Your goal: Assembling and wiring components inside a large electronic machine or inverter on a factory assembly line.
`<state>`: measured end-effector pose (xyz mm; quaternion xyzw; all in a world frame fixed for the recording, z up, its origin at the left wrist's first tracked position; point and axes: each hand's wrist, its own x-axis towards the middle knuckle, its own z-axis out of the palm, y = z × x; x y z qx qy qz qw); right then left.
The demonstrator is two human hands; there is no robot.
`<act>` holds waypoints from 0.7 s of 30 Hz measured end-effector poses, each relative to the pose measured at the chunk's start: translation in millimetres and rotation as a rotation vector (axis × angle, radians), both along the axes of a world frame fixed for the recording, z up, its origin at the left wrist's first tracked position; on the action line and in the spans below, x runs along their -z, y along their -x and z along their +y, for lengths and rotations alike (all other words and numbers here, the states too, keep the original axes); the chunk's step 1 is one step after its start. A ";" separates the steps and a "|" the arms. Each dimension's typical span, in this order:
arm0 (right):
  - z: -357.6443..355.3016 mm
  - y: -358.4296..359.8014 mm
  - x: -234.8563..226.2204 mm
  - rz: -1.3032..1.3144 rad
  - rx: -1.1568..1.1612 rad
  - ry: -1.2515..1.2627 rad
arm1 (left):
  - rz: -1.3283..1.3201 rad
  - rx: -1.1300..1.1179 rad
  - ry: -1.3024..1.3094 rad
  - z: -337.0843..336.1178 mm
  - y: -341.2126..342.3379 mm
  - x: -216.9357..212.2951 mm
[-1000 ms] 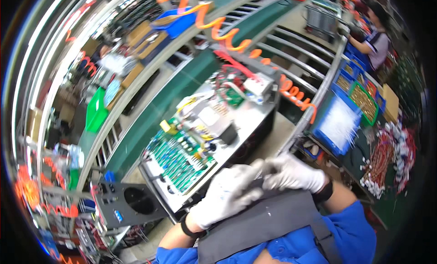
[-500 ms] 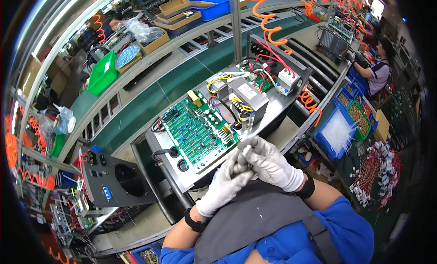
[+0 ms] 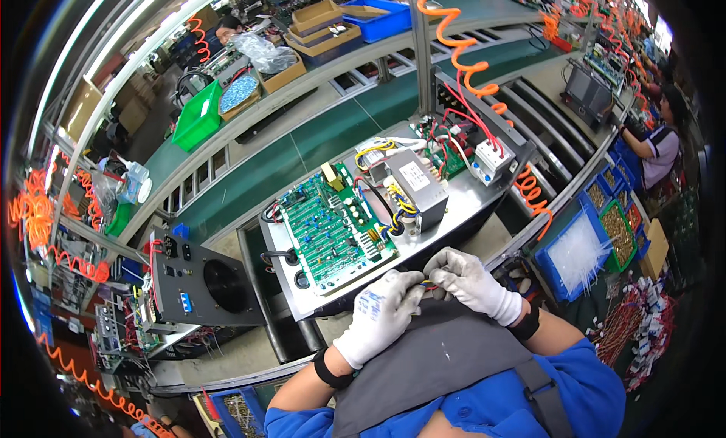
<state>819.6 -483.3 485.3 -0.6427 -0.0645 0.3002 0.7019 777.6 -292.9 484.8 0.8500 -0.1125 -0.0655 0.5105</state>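
Both hands wear white gloves and meet close to my chest, at the near edge of an open metal chassis. My left hand and my right hand pinch a small part with thin yellow and red wire between their fingertips. Just beyond them in the chassis lies a green circuit board. A grey metal box with coloured wiring stands to its right. A white breaker block sits at the chassis's far end.
A black front panel with a round fan opening stands to the left. Blue bins of small parts sit at right. An orange coiled hose hangs overhead. A green belt runs behind. A green bin and cardboard boxes sit on the shelf. Another person works at far right.
The view has swung, so the chassis now lies more centred and upright in frame. Both hands stay together at its near edge, fingertips closed on the small wired part.
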 end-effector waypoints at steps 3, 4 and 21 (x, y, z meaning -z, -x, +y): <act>-8.2 -3.7 12.1 -0.042 -0.102 -0.003 | -0.288 0.062 -0.346 -11.3 -0.5 -23.9; -14.3 -7.7 21.7 -0.051 -0.231 -0.007 | -0.197 0.157 -0.353 -9.0 -0.7 -26.9; 7.9 -65.6 155.9 -0.037 -0.207 -0.297 | -0.496 0.101 -1.063 -3.7 -92.9 16.0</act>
